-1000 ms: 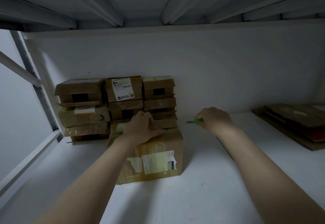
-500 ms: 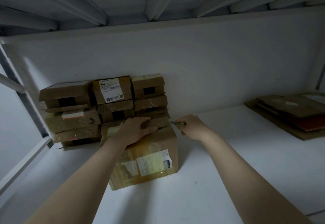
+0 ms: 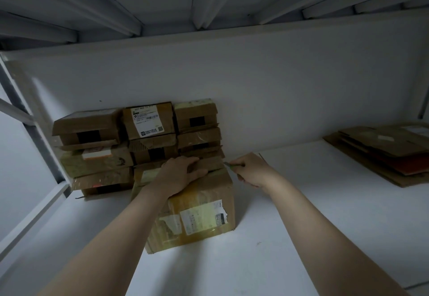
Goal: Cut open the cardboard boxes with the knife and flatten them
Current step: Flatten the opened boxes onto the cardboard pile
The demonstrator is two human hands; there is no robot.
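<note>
One white bench (image 3: 301, 226) carries everything. A stack of boxes (image 3: 92, 163) stands against the wall, just behind the left fingers. The front box (image 3: 209, 202) stands under the left hand (image 3: 181, 175), whose fingers lie released and flat on its top, pressing it. Flattened cardboard (image 3: 383, 154) lies well apart, to the right of the right fingers. The right hand (image 3: 251, 170) is clenched around a green knife (image 3: 228, 165). Its tip points left from these fingers and is at the top right corner of the front box.
</note>
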